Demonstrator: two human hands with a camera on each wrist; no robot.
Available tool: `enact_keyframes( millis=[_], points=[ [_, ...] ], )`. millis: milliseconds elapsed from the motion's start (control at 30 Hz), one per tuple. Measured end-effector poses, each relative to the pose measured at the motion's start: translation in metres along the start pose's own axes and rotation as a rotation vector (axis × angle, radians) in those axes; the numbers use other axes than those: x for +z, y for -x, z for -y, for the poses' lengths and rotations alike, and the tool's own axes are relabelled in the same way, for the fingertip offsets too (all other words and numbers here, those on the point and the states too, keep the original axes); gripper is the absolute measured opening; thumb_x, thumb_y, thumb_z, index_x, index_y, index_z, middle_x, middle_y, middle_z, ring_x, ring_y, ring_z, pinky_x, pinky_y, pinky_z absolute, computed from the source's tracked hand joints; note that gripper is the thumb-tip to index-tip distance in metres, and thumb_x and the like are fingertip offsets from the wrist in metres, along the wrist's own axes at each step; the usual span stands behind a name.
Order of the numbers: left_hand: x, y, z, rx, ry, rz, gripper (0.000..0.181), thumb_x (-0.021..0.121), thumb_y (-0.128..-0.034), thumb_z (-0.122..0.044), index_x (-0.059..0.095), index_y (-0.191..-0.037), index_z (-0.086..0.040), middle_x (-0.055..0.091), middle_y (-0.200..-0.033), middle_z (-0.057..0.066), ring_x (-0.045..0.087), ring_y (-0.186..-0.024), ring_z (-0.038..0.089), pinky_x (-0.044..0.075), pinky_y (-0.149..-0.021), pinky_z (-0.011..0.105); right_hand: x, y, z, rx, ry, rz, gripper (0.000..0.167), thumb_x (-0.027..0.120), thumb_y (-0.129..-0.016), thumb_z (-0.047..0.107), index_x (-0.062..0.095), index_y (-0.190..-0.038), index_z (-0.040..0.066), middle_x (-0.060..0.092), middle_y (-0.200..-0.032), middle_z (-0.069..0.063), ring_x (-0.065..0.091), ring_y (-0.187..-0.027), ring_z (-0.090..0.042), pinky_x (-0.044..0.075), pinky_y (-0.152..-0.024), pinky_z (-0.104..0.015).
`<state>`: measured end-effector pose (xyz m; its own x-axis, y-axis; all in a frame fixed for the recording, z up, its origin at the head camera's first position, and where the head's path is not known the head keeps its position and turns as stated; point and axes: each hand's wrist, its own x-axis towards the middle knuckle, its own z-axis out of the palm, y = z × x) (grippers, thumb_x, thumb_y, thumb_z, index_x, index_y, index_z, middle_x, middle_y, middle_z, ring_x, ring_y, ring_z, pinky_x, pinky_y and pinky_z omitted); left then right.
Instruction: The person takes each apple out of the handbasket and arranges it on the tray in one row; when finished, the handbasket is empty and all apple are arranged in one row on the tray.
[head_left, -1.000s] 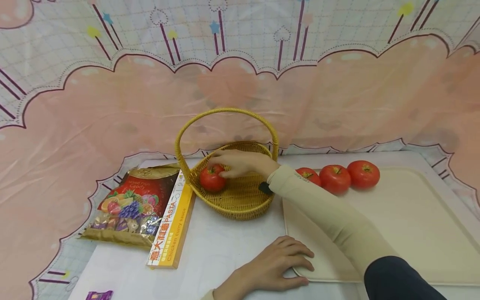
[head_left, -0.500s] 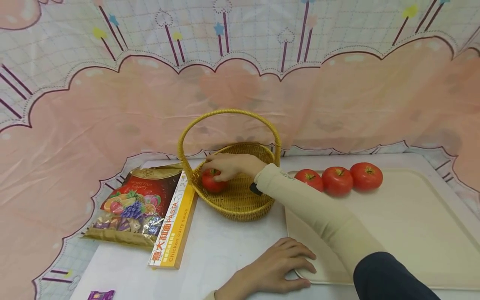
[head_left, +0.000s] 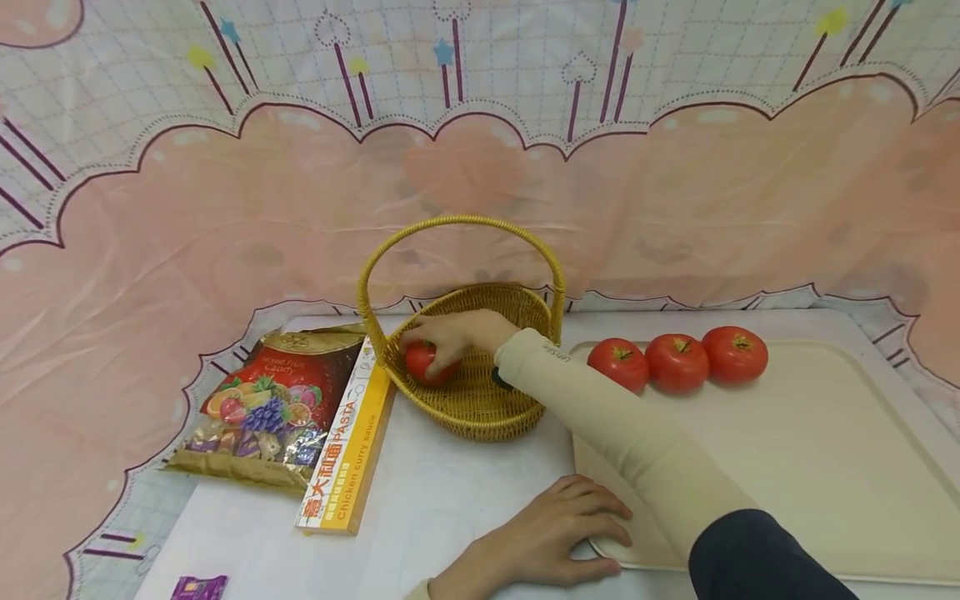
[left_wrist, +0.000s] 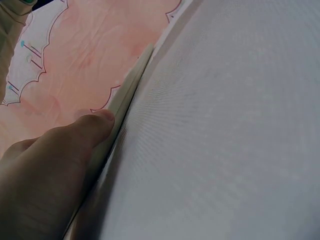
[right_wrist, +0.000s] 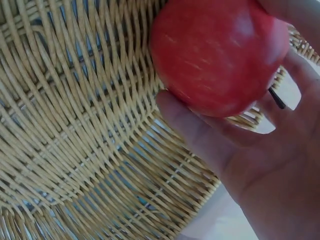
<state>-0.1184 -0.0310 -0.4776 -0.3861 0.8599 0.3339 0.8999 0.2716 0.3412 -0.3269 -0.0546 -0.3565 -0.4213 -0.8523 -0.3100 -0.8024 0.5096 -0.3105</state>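
Observation:
Inside the wicker basket (head_left: 487,427), at its left end, my right hand (head_left: 457,335) grips a red tomato (head_left: 422,362). The right wrist view shows the same tomato (right_wrist: 215,55) against the woven wall, with fingers and thumb curled round it. My left hand (head_left: 558,533) rests at the near left corner of the beige tray (head_left: 787,467), its fingers spread over the rim. In the left wrist view, part of the left hand (left_wrist: 55,160) touches the tray edge (left_wrist: 131,85). Three more tomatoes (head_left: 677,363) sit in a row at the tray's far left.
Left of the basket lie a pasta box (head_left: 347,450) and a bag of mixed fruit candy (head_left: 273,408). A purple wrapped candy (head_left: 199,587) is near the front left of the white table (head_left: 427,492). The basket's tall handle (head_left: 461,220) arches over the right hand.
My right hand has settled lower and further round the tomato in the basket, covering more of it. The left hand stays at the tray corner. The head view has shifted slightly.

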Motion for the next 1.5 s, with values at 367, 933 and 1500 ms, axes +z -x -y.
enact_keyframes(
  millis=[367,933,1500],
  points=[
    [-0.002,-0.001,-0.001,0.021,-0.04,0.005,0.025,0.056,-0.0923,-0.044,0.06,-0.113,-0.031,0.053,-0.129,-0.015,0.041,-0.124,0.001,0.026,-0.11,0.018,0.005,-0.001,0.001,-0.011,-0.06,0.063,0.062,0.073,-0.079,0.041,0.045,-0.132,0.024,0.045,-0.133,-0.004,0.046,-0.118,-0.017,0.041,-0.099,-0.031],
    [-0.002,-0.001,0.0,0.031,-0.059,-0.01,0.025,0.055,-0.0925,-0.044,0.061,-0.112,-0.03,0.054,-0.129,-0.014,0.042,-0.124,0.002,0.028,-0.11,0.02,0.008,0.014,-0.002,-0.004,-0.067,-0.005,0.056,0.068,-0.079,0.031,0.046,-0.13,0.027,0.044,-0.129,0.002,0.047,-0.111,-0.013,0.043,-0.094,-0.029],
    [0.0,0.0,0.001,0.024,-0.001,-0.027,0.025,0.056,-0.0922,-0.044,0.063,-0.111,-0.029,0.055,-0.128,-0.012,0.043,-0.124,0.003,0.029,-0.109,0.021,0.001,0.043,0.003,0.049,-0.036,-0.038,0.057,0.066,-0.082,0.037,0.044,-0.134,0.03,0.04,-0.137,-0.002,0.05,-0.111,-0.016,0.044,-0.096,-0.036]
  ],
)
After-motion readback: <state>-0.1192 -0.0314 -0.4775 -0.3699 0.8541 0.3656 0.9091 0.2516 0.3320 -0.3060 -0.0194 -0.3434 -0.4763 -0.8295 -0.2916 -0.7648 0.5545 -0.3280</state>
